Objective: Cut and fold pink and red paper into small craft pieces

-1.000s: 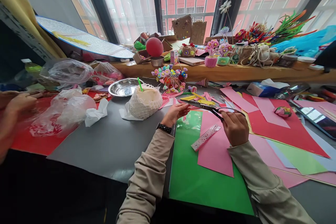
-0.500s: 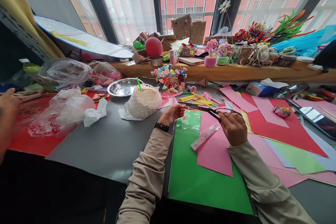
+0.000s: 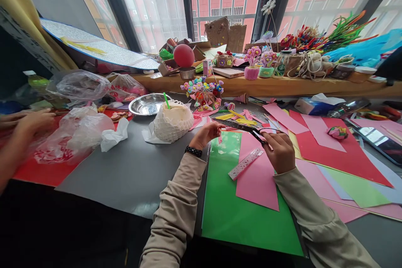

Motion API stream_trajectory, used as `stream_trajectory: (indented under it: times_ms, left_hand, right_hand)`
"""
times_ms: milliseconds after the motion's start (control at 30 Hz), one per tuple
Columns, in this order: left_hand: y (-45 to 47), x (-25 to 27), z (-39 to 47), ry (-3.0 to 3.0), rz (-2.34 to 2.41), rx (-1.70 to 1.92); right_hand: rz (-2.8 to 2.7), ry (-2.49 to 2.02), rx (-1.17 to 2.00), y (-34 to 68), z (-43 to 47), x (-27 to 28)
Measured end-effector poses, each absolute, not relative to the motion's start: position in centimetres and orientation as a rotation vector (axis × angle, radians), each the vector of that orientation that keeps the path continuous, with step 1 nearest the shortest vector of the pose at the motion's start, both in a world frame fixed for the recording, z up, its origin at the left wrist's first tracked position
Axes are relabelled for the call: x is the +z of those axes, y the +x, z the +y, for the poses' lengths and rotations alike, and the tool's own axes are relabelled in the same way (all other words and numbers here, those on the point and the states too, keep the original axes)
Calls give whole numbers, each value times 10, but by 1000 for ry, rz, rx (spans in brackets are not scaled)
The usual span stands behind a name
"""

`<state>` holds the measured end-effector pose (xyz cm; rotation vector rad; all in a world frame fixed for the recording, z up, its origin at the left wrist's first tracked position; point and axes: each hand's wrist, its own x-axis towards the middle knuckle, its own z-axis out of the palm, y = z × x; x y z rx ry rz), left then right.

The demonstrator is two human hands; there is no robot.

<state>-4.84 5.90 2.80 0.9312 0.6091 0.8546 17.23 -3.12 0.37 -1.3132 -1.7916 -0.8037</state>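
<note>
My right hand [image 3: 279, 153] is closed around the handles of dark scissors [image 3: 246, 128], whose blades point left. Their tips reach the fingertips of my left hand [image 3: 207, 135], which pinch a small pink paper strip [image 3: 220, 138]; much of it hides behind the fingers. Beneath both hands lies a green sheet [image 3: 248, 228]. On it rest a piece of pink paper [image 3: 256, 190] and a short pink-patterned ruler [image 3: 245, 164]. Beyond the scissors are scattered yellow paper strips [image 3: 246, 122] and pink scraps.
Left of my hands stands a coconut in white foam netting [image 3: 172, 123], near a metal plate [image 3: 144, 105]. Another person's hands [image 3: 36, 121] work at the far left by plastic bags [image 3: 78, 134]. Red paper [image 3: 351, 163] and a phone [image 3: 380, 140] lie at right.
The scissors' handles have come closer together in my right hand, and the blades have closed somewhat. My left hand stays nearly in place. The other person's hand has moved further into view.
</note>
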Motion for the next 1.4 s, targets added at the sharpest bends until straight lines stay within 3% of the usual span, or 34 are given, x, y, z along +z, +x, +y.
stream_trajectory:
  times_ms: [333, 967, 1400]
  left_hand:
    - [-45, 34, 51, 1171, 593, 964]
    - [-40, 28, 56, 1214, 890, 1052]
    - [-46, 24, 59, 982, 904, 860]
  right_hand:
    - [-1734, -1359, -608, 175, -26, -3]
    - [-1782, -1362, -802, 171, -31, 2]
    - [-1865, -1395, -1002, 171, -36, 8]
